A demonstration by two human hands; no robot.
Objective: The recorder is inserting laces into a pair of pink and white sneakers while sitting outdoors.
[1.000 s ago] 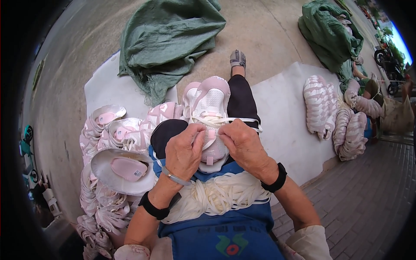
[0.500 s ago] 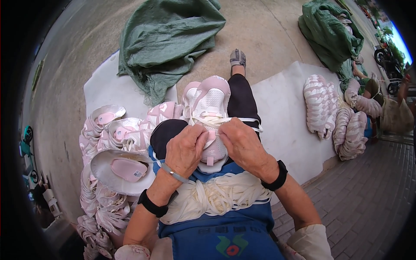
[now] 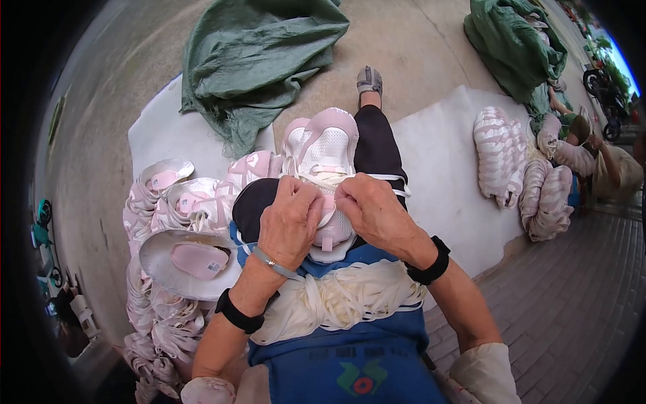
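A pink and white shoe upper point(image 3: 326, 145) lies across my lap, its tongue and heel tab toward me. Cream shoelace point(image 3: 326, 178) crosses over its throat, and a loose end trails to the right across my dark trouser leg. My left hand point(image 3: 291, 219) is closed in a pinch at the left of the throat, on the lace. From the other side my right hand point(image 3: 377, 212) pinches lace too, its fingers curled close to the tongue. The fingertips partly hide the lace between them. A thick bundle of cream laces point(image 3: 336, 303) rests on my blue apron point(image 3: 350, 367).
Many pink and white shoe uppers point(image 3: 195, 261) are piled at my left. A green woven sack point(image 3: 262, 64) lies ahead on white sheeting point(image 3: 437, 182). At right are stacked uppers point(image 3: 499, 155), another green sack point(image 3: 515, 50) and a person's arm point(image 3: 609, 161).
Both hands and the shoe have shifted slightly away from me in the picture. My left hand's fingers are raised and curled tighter; the lace stays in the pinch of both hands.
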